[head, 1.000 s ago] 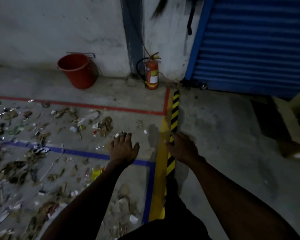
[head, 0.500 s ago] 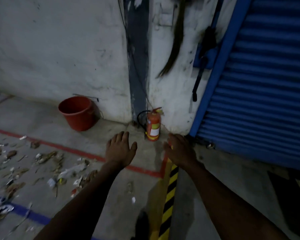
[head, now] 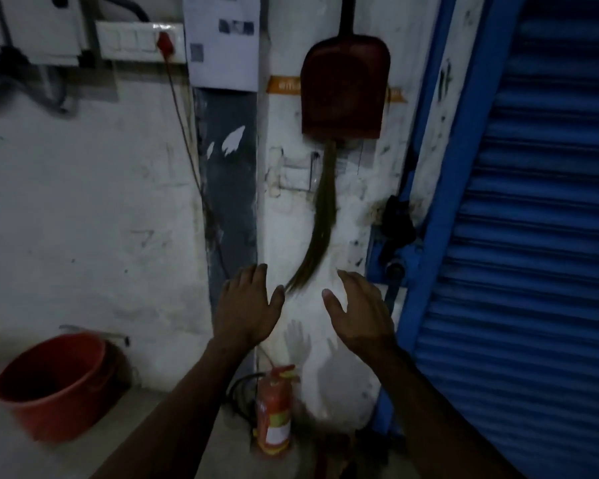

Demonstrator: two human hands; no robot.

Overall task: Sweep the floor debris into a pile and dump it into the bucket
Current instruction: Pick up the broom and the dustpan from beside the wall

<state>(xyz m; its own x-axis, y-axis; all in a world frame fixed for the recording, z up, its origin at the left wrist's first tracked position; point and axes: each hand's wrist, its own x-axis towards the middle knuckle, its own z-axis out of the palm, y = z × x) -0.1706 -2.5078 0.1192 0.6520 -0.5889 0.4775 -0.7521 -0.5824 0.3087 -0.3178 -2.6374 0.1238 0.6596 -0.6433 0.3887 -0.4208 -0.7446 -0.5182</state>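
A dark red dustpan (head: 343,91) hangs on the white wall, and a grass broom (head: 320,216) hangs below it with its bristle tips curving down to the left. My left hand (head: 248,309) and my right hand (head: 358,312) are raised in front of the wall, fingers spread, one on each side of the broom's tips, holding nothing. The left thumb is close to the bristle ends; whether it touches them is unclear. A red bucket (head: 49,382) stands on the floor at the lower left, against the wall. The floor debris is out of view.
A red fire extinguisher (head: 275,409) stands at the wall's foot between my forearms. A blue roller shutter (head: 533,236) fills the right side. Switchboards and cables (head: 83,39) sit at the upper left, with a red wire running down.
The view has tilted up from the littered floor to the wall. Both hands rose with it, from above the floor tape to just under the hanging broom.
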